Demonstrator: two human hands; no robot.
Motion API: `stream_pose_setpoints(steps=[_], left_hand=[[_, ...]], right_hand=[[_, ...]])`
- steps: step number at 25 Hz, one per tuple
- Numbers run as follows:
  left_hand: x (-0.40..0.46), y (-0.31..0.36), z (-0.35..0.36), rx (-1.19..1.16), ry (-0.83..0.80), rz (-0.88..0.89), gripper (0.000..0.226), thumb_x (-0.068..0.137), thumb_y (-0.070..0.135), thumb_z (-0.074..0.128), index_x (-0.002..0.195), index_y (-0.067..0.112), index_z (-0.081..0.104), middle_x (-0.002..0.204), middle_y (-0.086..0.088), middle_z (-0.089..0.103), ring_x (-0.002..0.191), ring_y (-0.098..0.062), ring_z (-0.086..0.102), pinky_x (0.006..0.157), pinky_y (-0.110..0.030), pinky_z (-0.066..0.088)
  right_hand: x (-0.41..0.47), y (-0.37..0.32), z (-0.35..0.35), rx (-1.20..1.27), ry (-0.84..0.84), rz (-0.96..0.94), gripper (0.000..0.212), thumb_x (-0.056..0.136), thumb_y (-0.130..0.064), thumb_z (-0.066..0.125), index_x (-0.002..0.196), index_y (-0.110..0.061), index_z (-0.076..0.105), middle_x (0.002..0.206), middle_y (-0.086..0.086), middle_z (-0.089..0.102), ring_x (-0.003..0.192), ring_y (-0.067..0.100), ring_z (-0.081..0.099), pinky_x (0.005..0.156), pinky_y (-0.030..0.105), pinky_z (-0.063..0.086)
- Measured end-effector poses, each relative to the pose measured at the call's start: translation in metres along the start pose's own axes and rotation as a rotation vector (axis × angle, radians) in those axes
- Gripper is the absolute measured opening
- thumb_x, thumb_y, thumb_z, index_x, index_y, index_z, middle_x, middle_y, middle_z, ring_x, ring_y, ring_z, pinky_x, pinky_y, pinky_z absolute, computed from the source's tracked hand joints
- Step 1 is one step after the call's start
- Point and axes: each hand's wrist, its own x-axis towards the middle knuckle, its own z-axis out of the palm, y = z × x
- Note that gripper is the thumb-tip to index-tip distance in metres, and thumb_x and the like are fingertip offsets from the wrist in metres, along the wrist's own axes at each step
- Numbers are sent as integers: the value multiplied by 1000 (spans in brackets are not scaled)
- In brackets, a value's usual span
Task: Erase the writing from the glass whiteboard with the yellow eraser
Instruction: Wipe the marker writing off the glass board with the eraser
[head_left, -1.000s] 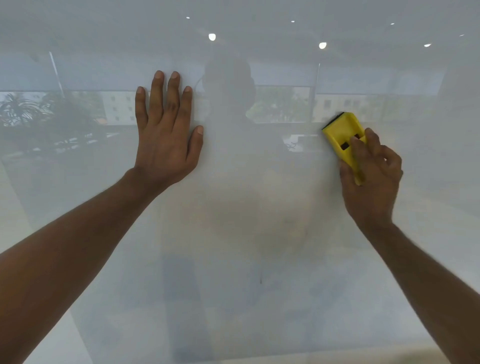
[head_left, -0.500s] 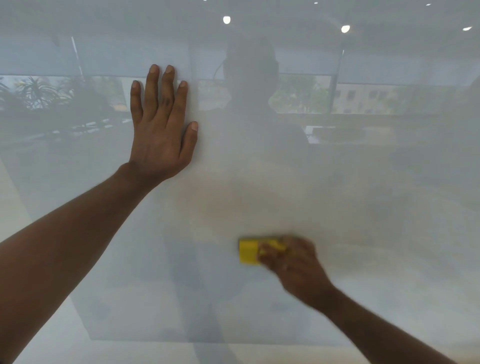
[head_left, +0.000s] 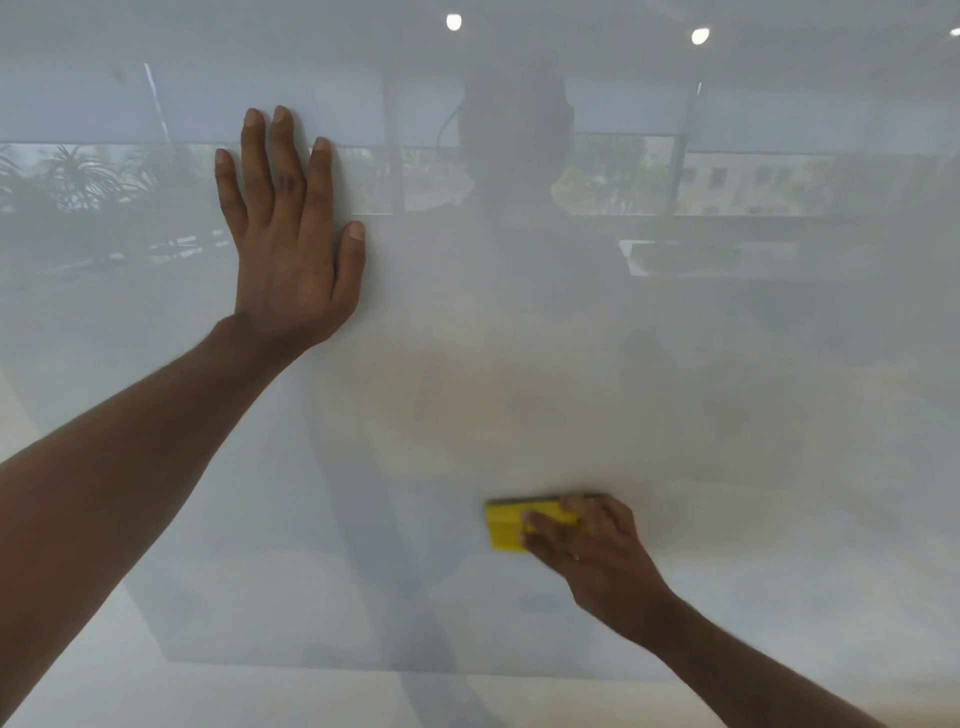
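Note:
The glass whiteboard (head_left: 727, 415) fills the whole view, pale and glossy, with no writing that I can make out on it. My left hand (head_left: 291, 244) lies flat against the glass at upper left, fingers spread and pointing up. My right hand (head_left: 587, 551) is low on the board, right of centre, and presses the yellow eraser (head_left: 506, 527) flat on the glass. The eraser's left end sticks out past my fingers; its right part is covered by them.
The glass reflects a person's silhouette, ceiling lights (head_left: 453, 22), windows and palm plants (head_left: 67, 176). The board's lower edge (head_left: 415, 667) runs across the bottom of the view.
My right hand has swept the eraser from the upper right of the board down to lower centre, where it has stayed for the last half second. My left hand has stayed flat on the glass.

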Motion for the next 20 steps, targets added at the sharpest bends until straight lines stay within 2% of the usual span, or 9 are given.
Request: stream_pose_setpoints(steps=[2, 4, 6, 8, 10, 11, 14, 17, 20], left_hand=[[-1, 0, -1, 3, -3, 2, 63, 107, 28, 38, 158, -6, 25, 162, -40, 19, 151, -60, 15, 120, -74, 11], [-2, 2, 0, -19, 5, 1, 63, 108, 30, 37, 159, -4, 23, 163, -40, 17, 153, -56, 13, 121, -73, 9], [-2, 6, 2, -46, 22, -5, 64, 107, 30, 37, 160, -3, 22, 164, -38, 16, 156, -47, 9, 121, -71, 6], [-1, 12, 3, -64, 37, -21, 64, 107, 30, 37, 160, -2, 21, 164, -38, 15, 156, -41, 6, 122, -69, 4], [1, 16, 4, -78, 48, -25, 64, 107, 31, 37, 161, -1, 20, 165, -36, 13, 156, -43, 7, 122, -69, 3], [1, 17, 5, -82, 50, -21, 65, 107, 31, 36, 161, -1, 20, 166, -34, 12, 156, -45, 7, 121, -69, 3], [2, 18, 8, -94, 48, -8, 64, 108, 34, 34, 161, 0, 20, 168, -20, 4, 158, -39, 2, 122, -71, 5], [3, 24, 9, -107, 41, -1, 63, 108, 35, 34, 160, 2, 22, 169, -17, 2, 159, -35, -2, 122, -71, 6], [3, 35, 11, -116, 29, 30, 62, 107, 34, 34, 159, 0, 26, 169, -25, 8, 159, -42, 4, 123, -71, 7]], right_hand=[[-13, 20, -7, 15, -5, -81, 48, 82, -9, 73, 123, -35, 71, 138, -13, 65, 109, 30, 69, 96, 43, 41], [7, 62, -26, 12, 98, 65, 37, 90, -17, 71, 123, -32, 71, 133, -6, 69, 109, 34, 65, 92, 43, 44], [34, 120, -55, -52, 266, 345, 32, 93, -20, 65, 124, -28, 67, 133, 4, 68, 106, 36, 62, 87, 41, 45], [45, 172, -82, -104, 453, 726, 40, 93, -23, 62, 133, -22, 59, 148, 9, 55, 113, 37, 53, 92, 39, 40], [42, 188, -90, -4, 586, 1059, 49, 96, -25, 62, 143, -18, 53, 158, 8, 45, 122, 40, 50, 101, 34, 37], [38, 181, -87, -2, 596, 1108, 50, 96, -24, 62, 145, -15, 52, 158, 11, 44, 123, 42, 51, 104, 35, 36], [5, 123, -52, -78, 390, 810, 45, 95, -17, 62, 139, -11, 57, 144, 20, 56, 113, 44, 56, 94, 45, 40], [-59, 58, -19, -24, 122, 324, 39, 95, -12, 67, 131, -27, 67, 137, -3, 66, 113, 35, 60, 94, 44, 43], [-80, 74, -20, -41, 96, 280, 48, 93, -13, 71, 134, -36, 63, 147, -12, 57, 122, 31, 56, 102, 44, 41]])
